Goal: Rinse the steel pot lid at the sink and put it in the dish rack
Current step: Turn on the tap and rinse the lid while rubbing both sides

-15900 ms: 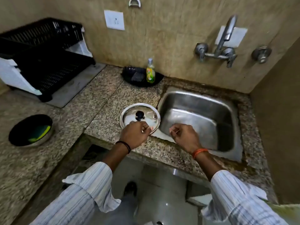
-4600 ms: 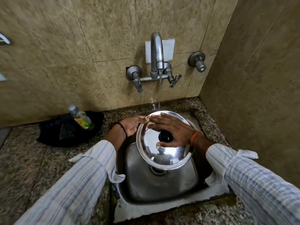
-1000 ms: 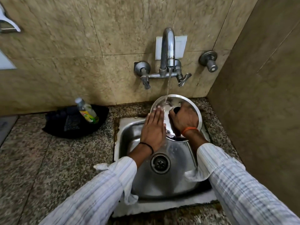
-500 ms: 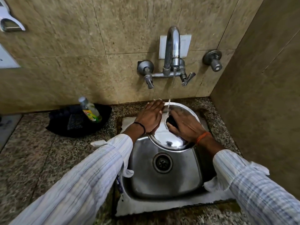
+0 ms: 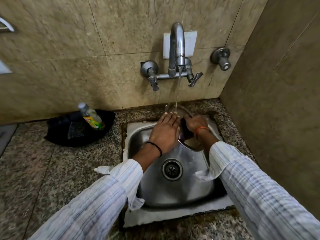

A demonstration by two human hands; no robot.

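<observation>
The steel pot lid (image 5: 188, 146) is held tilted over the back of the steel sink (image 5: 173, 191), under the stream from the wall tap (image 5: 176, 49). Most of the lid is hidden behind my hands; only its upper rim and lower edge show. My right hand (image 5: 194, 124) grips the lid around its black knob. My left hand (image 5: 165, 134) lies flat against the lid's face with straight fingers, the water falling just past its fingertips. The dish rack is out of view.
A black tray (image 5: 76, 134) with a green dish-soap bottle (image 5: 91, 117) stands on the granite counter (image 5: 52, 170) left of the sink. A side wall (image 5: 277, 101) closes off the right. A second wall valve (image 5: 221, 58) sits right of the tap.
The lid has tilted more upright and moved back under the stream. My left hand slid from its left edge across its face.
</observation>
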